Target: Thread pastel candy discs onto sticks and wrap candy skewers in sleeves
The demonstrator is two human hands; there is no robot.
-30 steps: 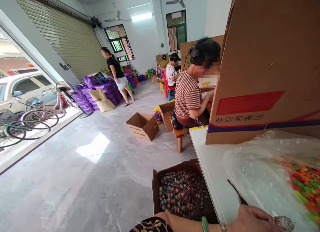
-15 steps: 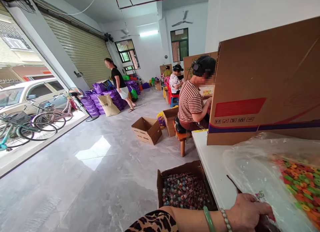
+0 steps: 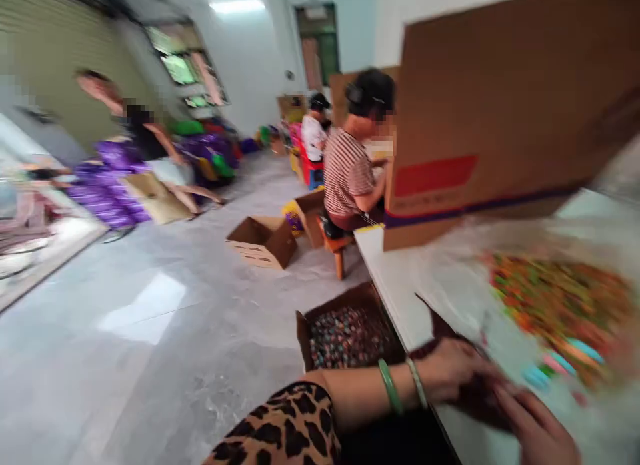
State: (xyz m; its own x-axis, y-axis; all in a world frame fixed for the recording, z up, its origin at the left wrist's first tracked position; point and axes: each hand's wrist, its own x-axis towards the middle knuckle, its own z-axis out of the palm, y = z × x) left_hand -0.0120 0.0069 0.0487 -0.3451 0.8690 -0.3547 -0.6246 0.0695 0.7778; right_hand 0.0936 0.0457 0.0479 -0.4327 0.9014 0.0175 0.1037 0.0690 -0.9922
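Note:
Both my hands are over the white table's edge, on a thin, dark maroon-brown sheet or bag (image 3: 445,328) with a pointed corner; blur hides its exact kind. My left hand (image 3: 450,370), with a green bangle and a beaded bracelet on the wrist, has its fingers closed on it. At its near end, my right hand (image 3: 543,421) pinches the same piece between thumb and fingers. Just beyond my hands, small bright orange, green and yellow pieces (image 3: 555,298) lie on clear plastic film (image 3: 450,251). A few blue and pink pieces (image 3: 580,351) lie closest to my right hand.
Below the table edge stands an open carton (image 3: 300,331) full of small wrapped items on sticks. A tall cardboard panel (image 3: 480,105) rises at the table's back. Behind it sits a person in stripes (image 3: 345,171). Another open carton (image 3: 260,241) is on the floor.
My view has swung to the right. My right hand has come into view and now grips the dark piece together with my left. The standing person has shifted leftward in the picture.

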